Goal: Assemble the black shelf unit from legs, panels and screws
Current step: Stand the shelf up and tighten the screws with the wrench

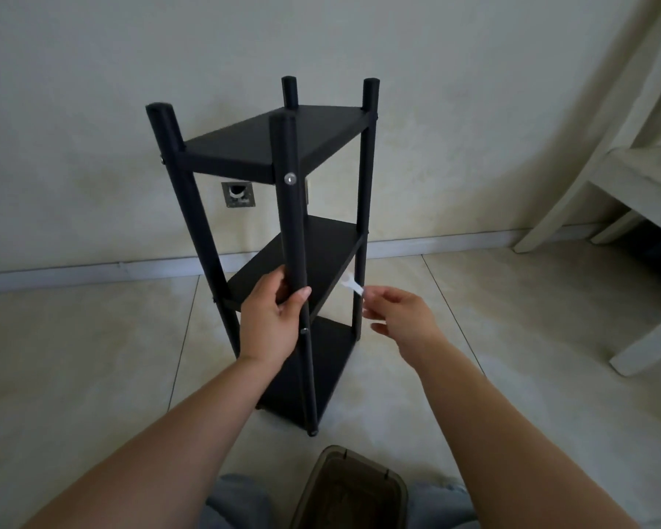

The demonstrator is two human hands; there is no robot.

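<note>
Your left hand [273, 318] is wrapped around the nearest leg [294, 238] of the black shelf unit [279, 231], fingers curled behind the tube and thumb crossing its front, just beside the edge of the middle panel [302, 269]. The unit stands upright on the tiled floor [92, 337] directly in front of you, near the pale wall [92, 89], with three panels fixed between four legs. A silver screw head [290, 179] shows on the leg you are holding, at the level of the top panel [279, 139]; a darker one sits lower on the same leg, just beside your wrist. Behind the unit, a small metal wall plate [238, 193] is set low in the wall.

Your right hand [401, 315] hovers just right of the unit, its fingertips pinching a small white flat wrench [353, 286] that points toward the far right leg [364, 208]; the other fingers are loosely curled.

Close to your knees lies a dark translucent container [350, 490]. At the far right stands white wooden furniture [626, 185].
</note>
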